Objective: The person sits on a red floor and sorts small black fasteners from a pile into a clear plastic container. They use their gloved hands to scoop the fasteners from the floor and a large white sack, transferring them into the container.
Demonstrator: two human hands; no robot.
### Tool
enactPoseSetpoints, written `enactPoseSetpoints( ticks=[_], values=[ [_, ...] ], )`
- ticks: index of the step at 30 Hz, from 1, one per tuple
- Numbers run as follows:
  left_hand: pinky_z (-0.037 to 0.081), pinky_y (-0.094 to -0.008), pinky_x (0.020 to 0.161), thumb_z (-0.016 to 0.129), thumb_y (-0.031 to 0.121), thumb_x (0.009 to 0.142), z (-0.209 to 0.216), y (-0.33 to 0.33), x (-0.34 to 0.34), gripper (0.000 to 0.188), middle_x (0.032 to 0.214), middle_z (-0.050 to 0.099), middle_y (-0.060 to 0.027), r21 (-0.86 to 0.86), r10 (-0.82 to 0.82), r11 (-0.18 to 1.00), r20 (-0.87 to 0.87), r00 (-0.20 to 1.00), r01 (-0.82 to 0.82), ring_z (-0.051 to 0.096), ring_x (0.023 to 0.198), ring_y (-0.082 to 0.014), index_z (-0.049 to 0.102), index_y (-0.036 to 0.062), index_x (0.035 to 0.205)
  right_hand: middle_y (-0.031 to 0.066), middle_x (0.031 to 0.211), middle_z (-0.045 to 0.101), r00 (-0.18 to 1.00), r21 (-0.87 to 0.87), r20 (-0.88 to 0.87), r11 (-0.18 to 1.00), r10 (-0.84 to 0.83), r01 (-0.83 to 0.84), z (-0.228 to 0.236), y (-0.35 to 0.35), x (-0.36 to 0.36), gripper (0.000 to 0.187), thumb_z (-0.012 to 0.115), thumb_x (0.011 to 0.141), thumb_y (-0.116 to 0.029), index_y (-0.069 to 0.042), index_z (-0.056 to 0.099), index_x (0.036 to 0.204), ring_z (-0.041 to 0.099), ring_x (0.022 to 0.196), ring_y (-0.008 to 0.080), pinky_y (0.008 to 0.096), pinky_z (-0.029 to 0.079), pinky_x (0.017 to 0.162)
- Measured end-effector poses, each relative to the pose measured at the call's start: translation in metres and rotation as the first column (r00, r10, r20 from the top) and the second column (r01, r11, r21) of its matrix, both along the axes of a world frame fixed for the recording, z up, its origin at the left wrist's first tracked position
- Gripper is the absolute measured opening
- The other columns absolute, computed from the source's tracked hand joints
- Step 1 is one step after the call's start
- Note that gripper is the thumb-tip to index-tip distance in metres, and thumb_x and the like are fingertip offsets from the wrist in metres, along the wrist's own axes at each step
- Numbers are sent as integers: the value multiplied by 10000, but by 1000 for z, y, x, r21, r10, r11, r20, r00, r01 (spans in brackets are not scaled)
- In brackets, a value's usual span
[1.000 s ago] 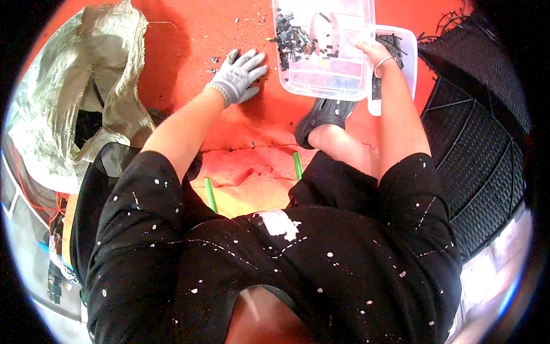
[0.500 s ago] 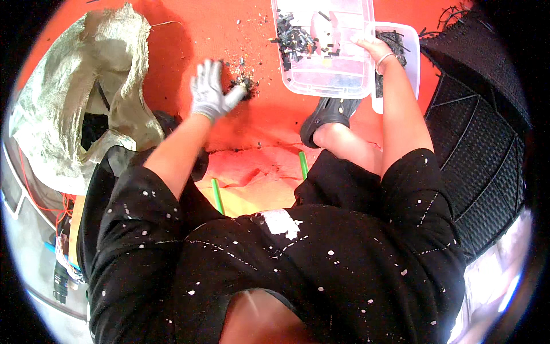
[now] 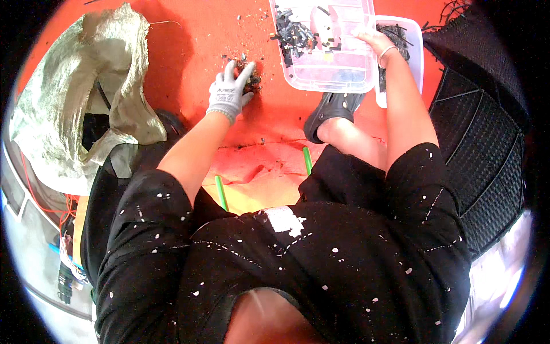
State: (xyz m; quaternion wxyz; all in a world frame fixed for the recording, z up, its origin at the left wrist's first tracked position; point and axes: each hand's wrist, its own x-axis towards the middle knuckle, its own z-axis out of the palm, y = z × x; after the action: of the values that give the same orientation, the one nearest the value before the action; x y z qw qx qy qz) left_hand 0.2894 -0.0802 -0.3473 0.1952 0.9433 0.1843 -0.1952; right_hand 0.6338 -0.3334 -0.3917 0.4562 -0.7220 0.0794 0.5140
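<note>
My left hand (image 3: 227,92), in a grey-white glove, reaches down to a small heap of black bits and crumbs (image 3: 250,85) on the red floor covering. Its fingers are apart and bent around the heap's near-left side; none of the bits is seen gripped. My bare right hand (image 3: 375,43) is closed on the right edge of a clear plastic lid or shallow tray (image 3: 349,77). Many short black and grey pieces (image 3: 295,37) lie in its left part. Below it, partly overlapped, is a translucent bin (image 3: 417,63) with dark strips inside.
A pale woven sack (image 3: 51,86) stands gaping at the left. Black textured matting (image 3: 487,155) lies at the right. My foot in a black clog (image 3: 329,112) is just below the clear plastic. Two green rods (image 3: 221,192) show near my lap; red wires (image 3: 66,212) lie at the lower left.
My left hand has moved right, and its spread fingers have bent around the heap of bits. My right hand still holds the clear plastic, which has shifted slightly in view.
</note>
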Motion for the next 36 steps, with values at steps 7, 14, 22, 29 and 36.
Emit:
enactPoseSetpoints(
  ticks=[7,14,22,29,36],
  values=[
    [471,-407,877,694,140,722,-36,5,6,629,1282,360,-189,-219,-156,966,-54,986,140,524,1035,-376,460,324,1276,89,923,659,999,69,-22,997,23,-22,-4,-2,3,321,708,762,-198,-33,624,1025,639,797,202,376,518,716],
    [478,-415,820,607,144,786,-52,12,19,301,1073,559,-169,-270,-199,947,-79,977,171,576,947,-351,599,170,1086,80,929,659,1000,34,15,999,10,-10,9,5,-5,330,714,753,-205,-26,625,1015,633,819,196,365,507,743],
    [493,-366,780,618,196,767,-16,11,70,190,858,653,-141,-442,124,877,-175,977,-190,633,858,-285,657,121,936,67,1059,627,997,10,-17,997,81,-80,-7,-8,2,416,717,757,-268,-53,608,1097,586,968,175,345,474,838],
    [495,-339,774,614,386,755,8,-2,158,410,928,680,-108,-601,303,786,170,938,-145,655,841,-242,640,96,1044,83,970,652,994,11,47,995,97,-97,4,6,-4,371,705,763,-209,-26,607,1071,632,861,213,380,507,775],
    [494,-409,776,544,522,800,14,51,72,513,929,654,-178,-117,98,987,-133,986,-114,633,876,-335,643,60,997,78,1022,639,997,25,-36,998,64,-63,4,5,-6,432,717,753,-267,-44,600,1103,613,920,198,367,500,800]
  ],
)
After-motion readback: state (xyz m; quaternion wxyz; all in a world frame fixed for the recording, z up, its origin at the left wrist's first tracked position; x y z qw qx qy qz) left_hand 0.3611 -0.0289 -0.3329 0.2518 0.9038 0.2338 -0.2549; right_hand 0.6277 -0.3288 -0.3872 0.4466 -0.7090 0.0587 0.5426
